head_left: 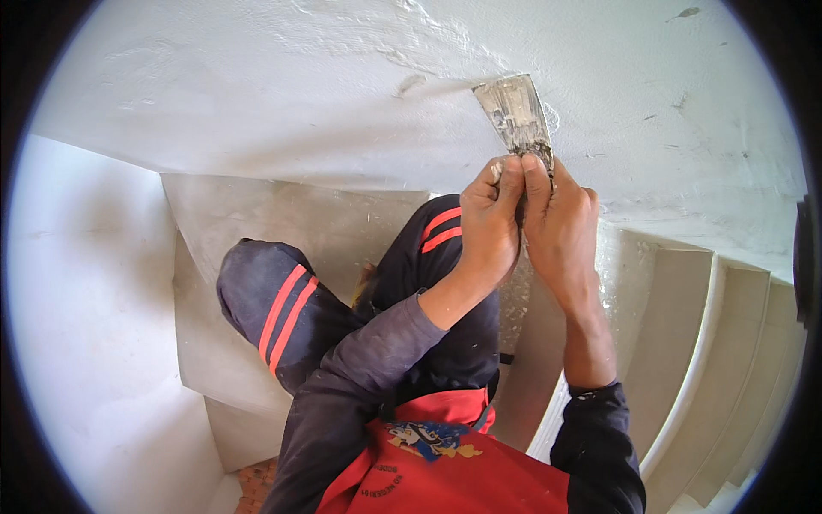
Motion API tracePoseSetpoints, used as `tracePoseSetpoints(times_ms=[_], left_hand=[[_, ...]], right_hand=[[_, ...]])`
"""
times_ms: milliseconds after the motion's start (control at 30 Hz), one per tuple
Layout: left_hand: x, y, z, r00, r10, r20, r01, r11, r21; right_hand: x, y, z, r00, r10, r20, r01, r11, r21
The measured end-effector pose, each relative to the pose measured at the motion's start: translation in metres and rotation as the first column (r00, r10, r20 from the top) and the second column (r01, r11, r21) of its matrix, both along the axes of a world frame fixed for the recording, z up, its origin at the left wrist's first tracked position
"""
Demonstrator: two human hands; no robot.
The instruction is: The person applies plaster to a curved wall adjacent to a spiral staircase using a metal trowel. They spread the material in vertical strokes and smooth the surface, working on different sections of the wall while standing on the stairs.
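Note:
Both hands are closed together on a putty knife (516, 111), thumbs side by side at the base of its blade. My left hand (492, 218) grips from the left and my right hand (561, 227) from the right; between them the handle is mostly hidden. Dried, pale filler smears the wide metal blade, which points away from me. Its far edge lies at the white plastered wall (342, 94); whether it presses on the surface I cannot tell. Rough, ridged patches run across the plaster left of the blade. A pale crumb clings to my left fingers.
I sit with bent legs on a grey stair landing (248, 210). Stair steps (668, 317) fall away on the right, edged with paler strips. A white side wall (94, 283) stands at the left. Reddish flooring (255, 484) shows at the lower left. White specks dot the surface beside my leg.

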State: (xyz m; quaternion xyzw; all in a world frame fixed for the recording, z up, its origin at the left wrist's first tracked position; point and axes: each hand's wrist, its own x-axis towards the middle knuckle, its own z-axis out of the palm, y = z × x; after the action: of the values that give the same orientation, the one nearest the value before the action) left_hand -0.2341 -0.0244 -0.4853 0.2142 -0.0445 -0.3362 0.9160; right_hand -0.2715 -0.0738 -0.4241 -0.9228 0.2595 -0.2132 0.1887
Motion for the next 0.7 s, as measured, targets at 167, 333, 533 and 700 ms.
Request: tracePoseSetpoints(times_ms=[167,333,533,700], left_hand=[[-0.012,-0.013,-0.001,0.996,-0.084,-0.01,0.084,0.996,-0.029],[-0.01,-0.011,-0.014,0.985,-0.162,0.054,0.166,0.983,-0.078],[-0.012,-0.008,-0.004,0.998,-0.011,0.068,0.001,0.991,0.133],[-0.001,-0.004,0.0,0.969,0.142,0.204,-0.198,0.938,0.286]], right_hand=[[-0.017,-0.016,0.006,0.999,0.004,-0.042,-0.006,0.999,-0.039],[-0.016,-0.007,0.005,0.999,-0.045,-0.028,0.044,0.998,-0.045],[-0.01,0.001,0.008,0.987,-0.114,-0.114,0.121,0.991,0.055],[0.004,0.005,0.008,0.999,-0.014,-0.042,0.015,1.0,0.021]])
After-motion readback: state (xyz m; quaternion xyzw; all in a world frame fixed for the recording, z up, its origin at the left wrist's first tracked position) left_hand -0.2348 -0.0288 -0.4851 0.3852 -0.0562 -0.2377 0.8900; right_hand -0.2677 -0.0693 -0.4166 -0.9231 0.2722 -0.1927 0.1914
